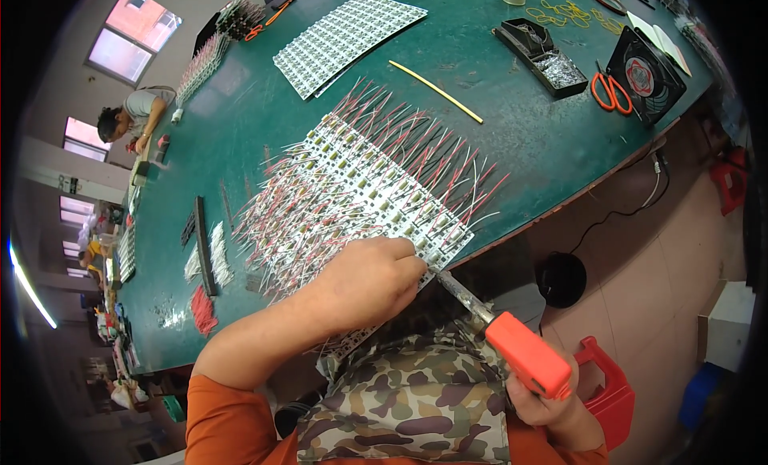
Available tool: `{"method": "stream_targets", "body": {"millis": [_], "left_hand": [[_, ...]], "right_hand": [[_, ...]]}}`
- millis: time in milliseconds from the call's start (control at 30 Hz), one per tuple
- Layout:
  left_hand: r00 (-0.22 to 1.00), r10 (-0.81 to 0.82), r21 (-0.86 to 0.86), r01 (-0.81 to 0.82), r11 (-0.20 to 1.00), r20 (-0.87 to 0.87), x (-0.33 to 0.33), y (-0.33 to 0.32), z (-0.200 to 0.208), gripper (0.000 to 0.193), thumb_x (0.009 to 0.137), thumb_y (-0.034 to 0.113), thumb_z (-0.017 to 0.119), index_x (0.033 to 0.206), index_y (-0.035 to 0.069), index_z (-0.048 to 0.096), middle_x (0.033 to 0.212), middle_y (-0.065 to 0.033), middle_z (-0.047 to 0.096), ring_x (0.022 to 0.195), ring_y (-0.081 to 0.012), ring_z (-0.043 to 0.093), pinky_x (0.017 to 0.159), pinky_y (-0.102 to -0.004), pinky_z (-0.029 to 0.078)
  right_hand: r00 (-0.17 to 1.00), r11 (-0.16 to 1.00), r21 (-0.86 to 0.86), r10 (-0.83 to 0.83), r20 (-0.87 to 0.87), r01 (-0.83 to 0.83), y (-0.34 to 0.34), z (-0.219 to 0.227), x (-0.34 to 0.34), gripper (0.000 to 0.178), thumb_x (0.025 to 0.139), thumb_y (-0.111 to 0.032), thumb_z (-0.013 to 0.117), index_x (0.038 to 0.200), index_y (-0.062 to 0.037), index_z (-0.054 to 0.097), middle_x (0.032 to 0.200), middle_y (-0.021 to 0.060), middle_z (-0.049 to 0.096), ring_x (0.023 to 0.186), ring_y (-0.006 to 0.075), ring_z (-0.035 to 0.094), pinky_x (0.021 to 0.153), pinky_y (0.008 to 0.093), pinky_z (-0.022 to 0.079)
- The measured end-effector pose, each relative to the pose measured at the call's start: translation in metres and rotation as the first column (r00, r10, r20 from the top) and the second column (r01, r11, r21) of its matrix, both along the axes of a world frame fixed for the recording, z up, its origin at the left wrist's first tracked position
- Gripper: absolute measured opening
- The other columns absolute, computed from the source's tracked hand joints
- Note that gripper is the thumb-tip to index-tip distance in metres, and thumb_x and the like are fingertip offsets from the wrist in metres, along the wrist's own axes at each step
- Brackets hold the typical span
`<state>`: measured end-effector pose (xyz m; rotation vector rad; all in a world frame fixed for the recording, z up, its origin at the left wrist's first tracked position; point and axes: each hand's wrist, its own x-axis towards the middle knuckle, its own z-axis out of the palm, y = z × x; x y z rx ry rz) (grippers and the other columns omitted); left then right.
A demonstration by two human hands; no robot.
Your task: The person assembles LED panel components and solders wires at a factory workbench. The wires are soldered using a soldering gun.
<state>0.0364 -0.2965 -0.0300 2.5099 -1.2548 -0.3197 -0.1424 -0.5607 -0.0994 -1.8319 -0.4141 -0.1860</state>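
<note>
Even daylight from windows (132, 35) at left, soft shadows, strong fisheye bending, dark vignetted corners.

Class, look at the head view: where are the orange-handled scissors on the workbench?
The orange-handled scissors lie at the green table's far right, between the black tray and the small black fan.

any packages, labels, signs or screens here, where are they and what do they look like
No screens or clear signs show.
Black tray: far right of the green bench, an open oblong box with small silvery parts in one end.
Black fan: far right bench edge, square frame, a round red label at its hub.
White card: just beyond the fan, flat and pale; print, if any, too small to tell.
</note>
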Motion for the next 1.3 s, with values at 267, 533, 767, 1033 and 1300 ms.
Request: {"method": "stream_targets", "body": {"millis": [267, 533, 767, 1033, 1300], "left_hand": [[1.000, 0.000, -0.016, 0.000, 1.000, -0.004, 0.001, -0.002, -0.005, 0.011, 0.080, 0.011, 0.065, 0.076, 0.004, 0.058, 0.077, -0.0132, 0.058, 0.073, -0.0363, 0.063, 0.065, -0.0475, 0.053], [1.000, -0.011, -0.012, 0.011, 1.000, 0.019, 0.003, 0.000, -0.002, 0.013, 0.079, 0.010, 0.067, 0.091, 0.006, 0.067, 0.080, -0.0105, 0.060, 0.074, -0.0334, 0.063, 0.064, -0.0448, 0.052], [0.994, -0.021, -0.069, 0.028, 0.997, 0.104, -0.003, 0.010, 0.008, 0.011, 0.080, 0.010, 0.068, 0.090, 0.007, 0.068, 0.078, -0.0092, 0.061, 0.069, -0.0328, 0.062, 0.061, -0.0439, 0.052], [0.946, 0.239, -0.381, -0.143, 0.913, 0.220, -0.015, 0.067, 0.026, 0.008, 0.079, 0.007, 0.072, 0.087, 0.008, 0.069, 0.076, -0.0080, 0.063, 0.068, -0.0303, 0.064, 0.057, -0.0407, 0.051], [0.863, 0.483, -0.437, -0.382, 0.814, 0.146, -0.036, 0.139, 0.012, 0.010, 0.077, 0.000, 0.072, 0.087, 0.004, 0.071, 0.072, -0.0105, 0.061, 0.064, -0.0287, 0.061, 0.056, -0.0374, 0.046]], "right_hand": [[0.996, 0.997, 0.033, -0.065, -0.058, 0.067, -0.007, 0.006, 0.001, 0.030, 0.078, -0.007, 0.071, 0.105, 0.0030, 0.063, 0.088, 0.0160, 0.067, 0.068, 0.0299, 0.067, 0.062, 0.0351, 0.055], [0.989, 0.993, 0.036, -0.105, -0.107, 0.110, -0.012, 0.013, -0.003, 0.021, 0.077, -0.006, 0.070, 0.097, -0.0001, 0.064, 0.080, 0.0128, 0.063, 0.059, 0.0283, 0.061, 0.057, 0.0321, 0.051], [0.835, 0.658, 0.542, -0.524, -0.167, 0.522, -0.035, 0.032, 0.022, 0.039, 0.094, -0.024, 0.060, 0.121, 0.0046, 0.055, 0.102, 0.0134, 0.064, 0.079, 0.0164, 0.062, 0.065, 0.0303, 0.051], [0.869, 0.287, 0.837, -0.324, -0.374, 0.467, -0.095, 0.025, 0.215, 0.030, 0.101, -0.026, 0.059, 0.114, 0.0019, 0.059, 0.095, 0.0102, 0.065, 0.079, 0.0187, 0.064, 0.070, 0.0301, 0.056], [0.834, 0.167, 0.839, -0.318, -0.451, 0.517, -0.070, 0.020, 0.321, 0.034, 0.103, -0.027, 0.055, 0.115, 0.0043, 0.057, 0.095, 0.0134, 0.064, 0.075, 0.0216, 0.064, 0.067, 0.0311, 0.056]]}}
